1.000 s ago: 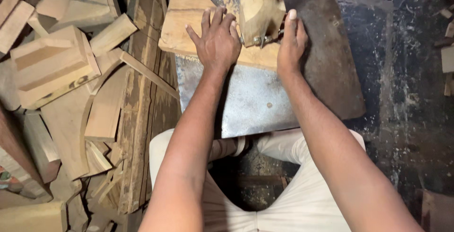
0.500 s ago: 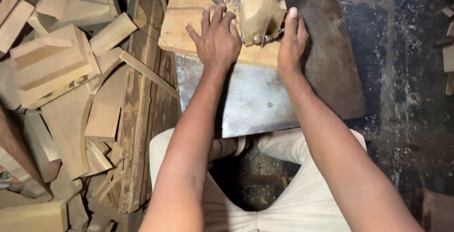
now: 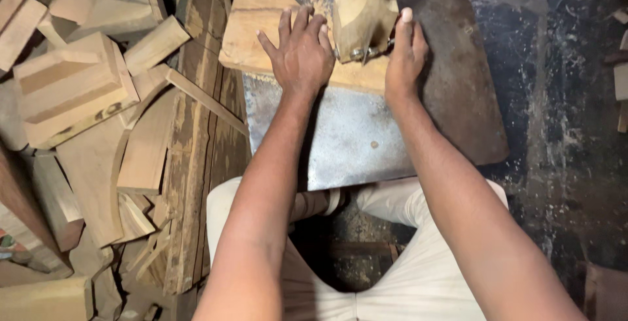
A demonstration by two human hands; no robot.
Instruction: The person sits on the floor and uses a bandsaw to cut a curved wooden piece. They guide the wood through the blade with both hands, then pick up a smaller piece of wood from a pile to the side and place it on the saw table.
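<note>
- Left hand (image 3: pixel 302 53) lies flat, fingers spread, grip pressed onto a pale wooden board (image 3: pixel 261 27) on the metal surface (image 3: pixel 340 138).
- Right hand (image 3: pixel 405 56) rests on the board's edge, grip loosely curled, just beside a carved wooden arm (image 3: pixel 366 7).
- Offcuts (image 3: pixel 72 92) piled well left of both.

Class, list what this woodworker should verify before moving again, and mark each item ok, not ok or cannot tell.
1. Left hand flat on the wooden board: ok.
2. Right hand pressed on the board's near edge: ok.
3. Board lies flat on the metal table: ok.
4. Fingers away from the wooden guide block: not ok, both hands lie right beside it.
5. Blade position: cannot tell, hidden.
6. Offcut pile apart from the table: ok.
</note>
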